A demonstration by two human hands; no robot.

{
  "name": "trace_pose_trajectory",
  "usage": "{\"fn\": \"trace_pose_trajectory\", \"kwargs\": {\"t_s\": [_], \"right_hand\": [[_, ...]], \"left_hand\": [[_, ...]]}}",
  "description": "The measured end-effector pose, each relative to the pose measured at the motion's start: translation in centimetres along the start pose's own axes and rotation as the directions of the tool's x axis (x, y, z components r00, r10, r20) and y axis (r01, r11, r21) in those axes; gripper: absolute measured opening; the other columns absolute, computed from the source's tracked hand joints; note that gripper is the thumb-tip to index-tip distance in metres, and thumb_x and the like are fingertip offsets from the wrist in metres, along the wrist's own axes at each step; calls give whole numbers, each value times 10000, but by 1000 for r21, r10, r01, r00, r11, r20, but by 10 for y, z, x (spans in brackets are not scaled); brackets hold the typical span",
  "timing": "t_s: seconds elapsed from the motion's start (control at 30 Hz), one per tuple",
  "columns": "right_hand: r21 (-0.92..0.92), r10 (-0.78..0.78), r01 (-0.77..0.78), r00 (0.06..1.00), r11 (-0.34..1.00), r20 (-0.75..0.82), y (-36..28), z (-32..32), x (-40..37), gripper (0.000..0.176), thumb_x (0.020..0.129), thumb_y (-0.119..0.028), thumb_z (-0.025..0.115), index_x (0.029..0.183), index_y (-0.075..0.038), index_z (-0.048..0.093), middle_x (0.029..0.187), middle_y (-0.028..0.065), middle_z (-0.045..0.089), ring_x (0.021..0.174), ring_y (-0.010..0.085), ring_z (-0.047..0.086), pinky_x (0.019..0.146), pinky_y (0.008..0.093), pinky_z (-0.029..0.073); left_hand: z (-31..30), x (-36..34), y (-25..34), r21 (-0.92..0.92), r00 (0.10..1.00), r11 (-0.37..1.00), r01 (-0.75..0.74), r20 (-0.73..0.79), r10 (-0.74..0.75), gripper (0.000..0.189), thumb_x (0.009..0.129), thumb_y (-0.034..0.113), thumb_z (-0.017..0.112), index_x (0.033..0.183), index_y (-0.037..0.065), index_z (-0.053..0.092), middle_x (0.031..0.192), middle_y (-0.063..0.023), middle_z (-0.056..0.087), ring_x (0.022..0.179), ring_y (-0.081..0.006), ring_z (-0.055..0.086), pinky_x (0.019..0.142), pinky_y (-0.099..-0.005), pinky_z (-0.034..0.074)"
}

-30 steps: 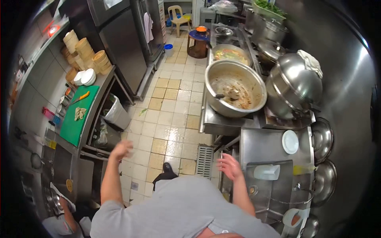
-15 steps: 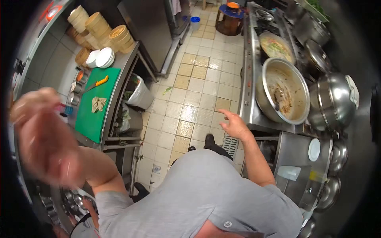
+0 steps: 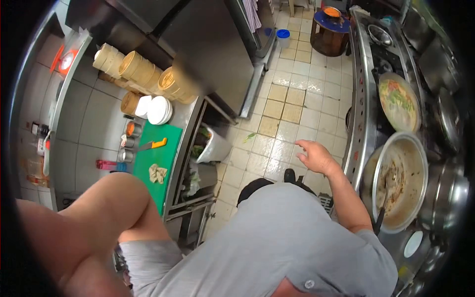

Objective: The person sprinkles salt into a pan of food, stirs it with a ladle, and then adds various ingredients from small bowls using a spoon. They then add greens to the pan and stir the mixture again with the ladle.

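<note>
My left hand (image 3: 64,247) is very close to the camera at the lower left, blurred and partly cut off. Its fingers cannot be made out. Beyond that raised arm lies a green cutting board (image 3: 170,141) with a yellow-handled knife (image 3: 157,143) and a crumpled beige cloth (image 3: 158,173) on it. Over the tiled floor, my right hand (image 3: 316,157) hangs in the air with its fingers apart and nothing in them. To its right, a large metal pot (image 3: 414,198) with brown residue inside and a dark-handled utensil stands beside the stove.
Bamboo steamers (image 3: 136,68) and white bowls (image 3: 159,110) stand at the back of the left counter. A lined bin (image 3: 217,143) is below it. A wok of food (image 3: 400,101) sits on the right-hand stove. Ahead are a blue-topped stool (image 3: 330,24) and a tiled floor (image 3: 284,131).
My left hand has come closer to the camera and lower. The view has turned left, shifting the counter and stove rightward. My right hand keeps a similar open pose.
</note>
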State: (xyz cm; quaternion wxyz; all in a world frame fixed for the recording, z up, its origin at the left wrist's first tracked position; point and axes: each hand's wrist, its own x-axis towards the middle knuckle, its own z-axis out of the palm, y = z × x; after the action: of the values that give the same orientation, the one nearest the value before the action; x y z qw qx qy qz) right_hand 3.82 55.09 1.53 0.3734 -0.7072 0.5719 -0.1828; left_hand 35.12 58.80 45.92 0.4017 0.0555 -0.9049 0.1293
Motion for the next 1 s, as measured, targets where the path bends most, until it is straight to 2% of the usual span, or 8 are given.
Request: {"fn": "trace_pose_trajectory", "kwargs": {"t_s": [0.13,0.27,0.4,0.47,0.57,0.73,0.87,1.0], "right_hand": [[-152,-145,111,962,982,-233,13,-33,78,230,871,-110,617,1086,-34,639,1001,202,676,980,399,640,857,465,523],[177,91,12,821,984,-564,27,-84,154,135,807,-21,601,763,-28,474,750,141,577,707,384,574,646,473,467],[-208,-138,15,796,978,-590,114,-98,205,263,833,-88,640,1093,-47,640,1068,221,660,1010,372,628,885,455,507],[274,302,-251,940,928,-162,129,-131,212,411,856,-143,648,1258,-63,613,1246,247,614,1160,380,587,1000,454,470],[-119,387,-695,524,709,-758,131,-135,221,393,861,-198,672,1226,-58,628,1245,235,612,1127,387,604,974,453,484],[518,664,-417,419,747,-620,177,-168,240,377,866,-239,694,1188,-50,644,1223,214,618,1033,351,638,921,424,513],[814,770,67,289,576,-569,243,-240,313,405,937,-329,653,1232,-57,601,1153,140,623,925,246,629,785,385,534],[730,968,664,32,165,-248,333,-371,368,458,977,-481,572,1207,-86,545,1063,46,544,932,180,545,840,403,521]], "left_hand": [[42,17,-84,-69,996,997,-20,-84,14,536,949,405,551,1389,117,444,1248,-139,556,1045,-222,536,901,-361,460],[88,37,-180,-159,992,984,-82,-113,65,544,962,419,527,1416,144,410,1264,-130,552,1051,-216,537,910,-363,463],[153,41,-272,-324,967,943,-79,-255,-7,552,974,434,503,1443,170,377,1281,-120,548,1058,-211,539,918,-365,466],[188,53,-324,-419,953,903,-101,-300,-33,556,980,441,491,1456,183,361,1289,-115,546,1061,-208,539,923,-367,467],[242,75,-391,-534,940,835,-136,-336,-62,563,990,452,472,1476,203,336,1301,-108,542,1066,-204,540,929,-368,470],[420,116,-499,-670,962,730,-133,-263,-66,379,956,181,534,1279,0,614,1194,-182,601,1056,-246,566,891,-322,453],[605,126,-523,-689,941,662,293,84,-329,244,883,-73,601,1110,-21,673,1100,-86,604,1026,-187,563,930,-294,442],[776,11,-568,-602,582,182,777,577,-573,240,960,145,679,1152,0,665,973,-9,635,869,-98,575,785,-260,486]]}}
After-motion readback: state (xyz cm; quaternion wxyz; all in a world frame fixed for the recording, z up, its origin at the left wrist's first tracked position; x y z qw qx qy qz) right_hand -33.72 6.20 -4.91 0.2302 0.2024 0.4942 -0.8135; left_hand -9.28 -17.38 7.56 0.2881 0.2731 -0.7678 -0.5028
